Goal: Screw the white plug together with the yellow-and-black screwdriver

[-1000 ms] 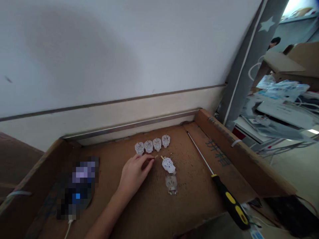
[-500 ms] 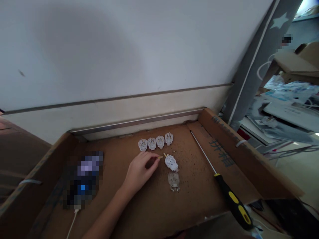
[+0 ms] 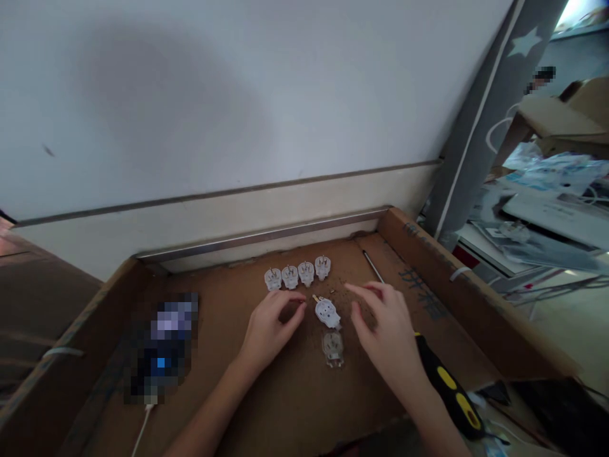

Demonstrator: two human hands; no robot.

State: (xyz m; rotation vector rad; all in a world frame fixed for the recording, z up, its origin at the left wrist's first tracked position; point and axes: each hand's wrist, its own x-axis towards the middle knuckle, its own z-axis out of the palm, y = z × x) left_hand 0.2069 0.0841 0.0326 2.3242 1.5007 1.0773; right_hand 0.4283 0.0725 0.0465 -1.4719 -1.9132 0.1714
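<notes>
My left hand (image 3: pixel 272 325) is closed in a loose pinch left of the white plug half (image 3: pixel 327 313); anything between its fingertips is too small to make out. A thin brass strip (image 3: pixel 316 298) sticks out at that plug half's upper end. To its right is my right hand (image 3: pixel 385 324), thumb and index finger apart with nothing between them. Just below the white half lies a clear plastic plug cover (image 3: pixel 332 350). A tiny brass-coloured piece (image 3: pixel 332 291) lies above it on the cardboard.
Several plug pieces with prongs up (image 3: pixel 290 277) stand in a row at the back. A black and yellow screwdriver (image 3: pixel 450 384) lies at the right, partly behind my right forearm. A blurred-out device (image 3: pixel 164 346) with a white cable lies left. Cardboard walls (image 3: pixel 476 292) edge the tray.
My right hand has come into view from the lower right, over the screwdriver's shaft. The brass strip that showed at my left fingertips is no longer visible there; that hand has hardly moved.
</notes>
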